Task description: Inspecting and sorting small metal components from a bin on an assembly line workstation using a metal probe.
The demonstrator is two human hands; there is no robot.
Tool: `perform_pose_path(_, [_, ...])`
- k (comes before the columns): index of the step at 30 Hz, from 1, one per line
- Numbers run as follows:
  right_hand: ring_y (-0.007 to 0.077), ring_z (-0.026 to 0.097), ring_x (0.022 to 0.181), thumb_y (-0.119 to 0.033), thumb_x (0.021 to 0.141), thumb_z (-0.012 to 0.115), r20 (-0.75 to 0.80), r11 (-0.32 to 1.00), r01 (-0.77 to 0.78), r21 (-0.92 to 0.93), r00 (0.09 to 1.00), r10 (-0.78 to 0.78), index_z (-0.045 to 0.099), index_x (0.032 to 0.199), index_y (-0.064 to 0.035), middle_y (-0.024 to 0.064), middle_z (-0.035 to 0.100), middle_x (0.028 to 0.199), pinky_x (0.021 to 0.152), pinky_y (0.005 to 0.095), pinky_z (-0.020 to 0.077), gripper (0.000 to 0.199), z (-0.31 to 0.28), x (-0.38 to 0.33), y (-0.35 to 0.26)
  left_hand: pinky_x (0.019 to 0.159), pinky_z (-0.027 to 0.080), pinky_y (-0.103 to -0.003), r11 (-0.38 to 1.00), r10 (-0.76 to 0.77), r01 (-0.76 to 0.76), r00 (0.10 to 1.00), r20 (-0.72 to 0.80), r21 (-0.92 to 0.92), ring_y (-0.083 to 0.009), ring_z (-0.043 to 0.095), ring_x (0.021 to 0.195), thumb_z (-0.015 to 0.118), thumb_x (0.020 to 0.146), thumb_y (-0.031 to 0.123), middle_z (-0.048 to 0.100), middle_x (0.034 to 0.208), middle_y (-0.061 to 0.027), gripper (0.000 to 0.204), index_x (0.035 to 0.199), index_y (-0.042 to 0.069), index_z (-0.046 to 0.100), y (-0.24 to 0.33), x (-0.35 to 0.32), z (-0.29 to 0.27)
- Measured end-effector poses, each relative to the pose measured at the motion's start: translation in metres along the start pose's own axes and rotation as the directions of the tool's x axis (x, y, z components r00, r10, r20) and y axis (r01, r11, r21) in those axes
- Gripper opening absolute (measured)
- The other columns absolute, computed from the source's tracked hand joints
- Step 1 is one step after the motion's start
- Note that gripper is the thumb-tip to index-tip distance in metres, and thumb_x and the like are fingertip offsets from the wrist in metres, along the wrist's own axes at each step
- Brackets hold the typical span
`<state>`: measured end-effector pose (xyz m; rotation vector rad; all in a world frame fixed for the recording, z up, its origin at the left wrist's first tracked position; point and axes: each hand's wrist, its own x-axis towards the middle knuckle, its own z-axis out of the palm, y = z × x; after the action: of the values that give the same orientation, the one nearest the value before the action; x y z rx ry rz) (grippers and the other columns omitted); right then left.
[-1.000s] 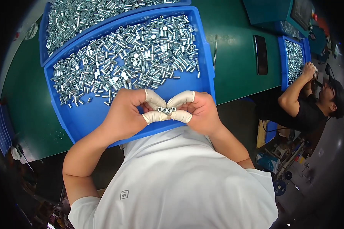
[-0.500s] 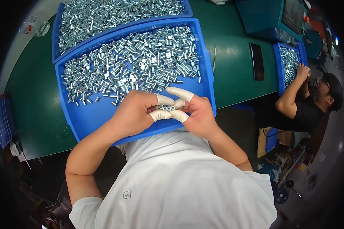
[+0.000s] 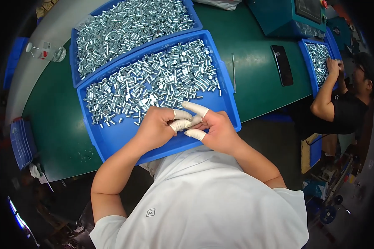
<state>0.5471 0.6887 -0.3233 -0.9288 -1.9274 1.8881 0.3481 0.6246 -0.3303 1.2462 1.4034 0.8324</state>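
Observation:
My left hand (image 3: 156,128) and my right hand (image 3: 221,130) meet above the near blue tray (image 3: 112,139), with cream finger cots on thumbs and some fingers. The left thumb and fingertips are pinched together against the right hand's fingertips. The right index finger stretches out above the pinch, pointing toward the pile. A short row of small metal sleeves showed between the fingertips a moment ago; the fingers now cover it. Many loose shiny metal sleeves (image 3: 170,81) lie heaped in the tray's far part, while bare blue floor shows under my hands.
A second blue tray (image 3: 197,25) of sleeves adjoins behind. On the green table (image 3: 253,97) lie a thin metal rod (image 3: 233,72) and a black phone (image 3: 281,65). A plastic bottle (image 3: 47,52) is at left. At right, a co-worker (image 3: 340,99) reaches into another tray (image 3: 312,74), near a teal machine (image 3: 282,16).
My fingertips have closed over the row of metal sleeves, which showed between them before. The whole view has shifted, so the trays appear lower and farther right.

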Motion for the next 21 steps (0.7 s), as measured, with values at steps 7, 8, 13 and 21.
perform_pose_path(7, [0.0150,0.068,0.093,0.005,0.092,0.067,-0.063,0.929,0.038,0.368,0.998,-0.016,0.044,0.148,-0.0020,0.0110,0.071,0.102,0.085,0.0300,0.0562,0.060,-0.007,0.000,0.018,0.050,0.044,-0.019,0.963,-0.171,0.120,0.965,-0.201,-0.242,-0.0059,0.056,0.055,0.070,0.097,0.019,0.068,0.073,-0.0026,0.018,0.102,0.003,0.074,0.000,0.018,-0.032])
perform_pose_path(8, [0.0142,0.067,0.092,0.003,0.095,0.064,-0.066,0.920,0.041,0.390,0.998,-0.017,0.046,0.146,-0.0010,0.0105,0.071,0.103,0.084,0.0298,0.0556,0.054,-0.007,-0.001,0.020,0.051,0.044,-0.020,0.971,-0.195,0.144,0.940,-0.279,-0.192,-0.0060,0.055,0.054,0.069,0.098,0.021,0.068,0.072,-0.0025,0.019,0.103,0.003,0.074,0.009,0.026,-0.045])
perform_pose_path(13, [0.0148,0.068,0.093,0.003,0.096,0.062,-0.009,0.945,0.089,0.314,0.996,-0.090,0.050,0.143,-0.0018,0.0101,0.071,0.103,0.085,0.0299,0.0556,0.049,-0.006,-0.004,0.021,0.063,0.050,-0.024,0.998,0.063,-0.063,0.799,-0.598,0.020,-0.0105,0.063,0.068,0.065,0.099,0.024,0.071,0.090,-0.0091,0.036,0.126,0.000,0.064,0.037,0.084,-0.145])
perform_pose_path(21, [0.0118,0.068,0.087,-0.001,0.095,0.063,-0.096,0.948,0.133,0.289,0.989,-0.109,0.058,0.136,-0.0013,0.0088,0.073,0.096,0.082,0.0270,0.0557,0.041,-0.001,-0.006,0.020,0.074,0.052,-0.025,0.972,-0.024,0.168,0.761,-0.648,0.162,-0.0154,0.069,0.087,0.055,0.103,0.019,0.066,0.122,-0.0117,0.045,0.145,0.004,0.050,-0.020,0.086,-0.184])
